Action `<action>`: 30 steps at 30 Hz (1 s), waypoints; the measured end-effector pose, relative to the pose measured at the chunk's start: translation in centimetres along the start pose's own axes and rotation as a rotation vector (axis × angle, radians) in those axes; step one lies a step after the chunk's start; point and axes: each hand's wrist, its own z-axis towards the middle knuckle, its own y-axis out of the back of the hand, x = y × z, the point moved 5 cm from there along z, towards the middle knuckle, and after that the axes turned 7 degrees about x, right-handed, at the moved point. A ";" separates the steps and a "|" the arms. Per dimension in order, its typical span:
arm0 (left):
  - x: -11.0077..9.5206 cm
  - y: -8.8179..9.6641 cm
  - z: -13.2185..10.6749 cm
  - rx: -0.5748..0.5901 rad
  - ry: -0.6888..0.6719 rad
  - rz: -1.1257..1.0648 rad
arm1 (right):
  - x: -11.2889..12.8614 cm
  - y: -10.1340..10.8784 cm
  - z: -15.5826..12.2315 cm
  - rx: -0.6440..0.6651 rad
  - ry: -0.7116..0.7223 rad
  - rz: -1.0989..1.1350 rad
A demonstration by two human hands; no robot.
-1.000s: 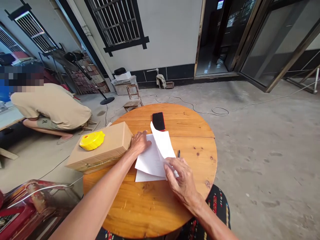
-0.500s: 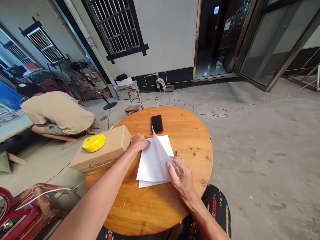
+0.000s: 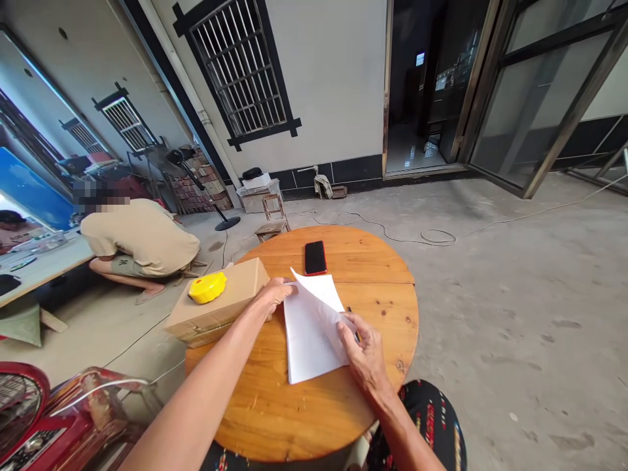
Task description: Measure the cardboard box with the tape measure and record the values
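White sheets of paper (image 3: 309, 340) lie on the round wooden table (image 3: 265, 418), with the top sheet curling up along its right side. My left hand (image 3: 275, 294) is at the upper left corner of the sheets, fingers closed on that corner. Along the right edge, my right hand (image 3: 364, 350) pinches the raised sheet between thumb and fingers. A pen (image 3: 358, 336) shows partly beside the right fingers, mostly hidden. Just beyond the paper is a black phone with a red edge (image 3: 314, 257).
A cardboard box (image 3: 220, 304) with a yellow tape-measure-like object (image 3: 208, 288) on top stands left of the paper. A small chair (image 3: 273, 216) is behind the table. At the left a person (image 3: 140, 235) crouches by a low table. A red machine (image 3: 59, 418) stands near left.
The lower sheet that stuck out beneath is now lined up with the stack. Both hands have shifted slightly with the paper, and the camera view has moved left and up.
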 end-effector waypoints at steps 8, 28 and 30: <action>-2.2 2.9 -7.2 0.040 -0.183 -0.338 | 0.3 0.0 -0.3 0.114 -0.038 0.434; 3.1 13.1 -23.0 -0.156 -0.317 -0.585 | 3.1 2.1 -7.2 -0.151 -0.161 0.350; 3.8 13.6 -24.3 -0.204 -0.318 -0.499 | 3.5 2.1 -7.8 -0.115 -0.154 0.175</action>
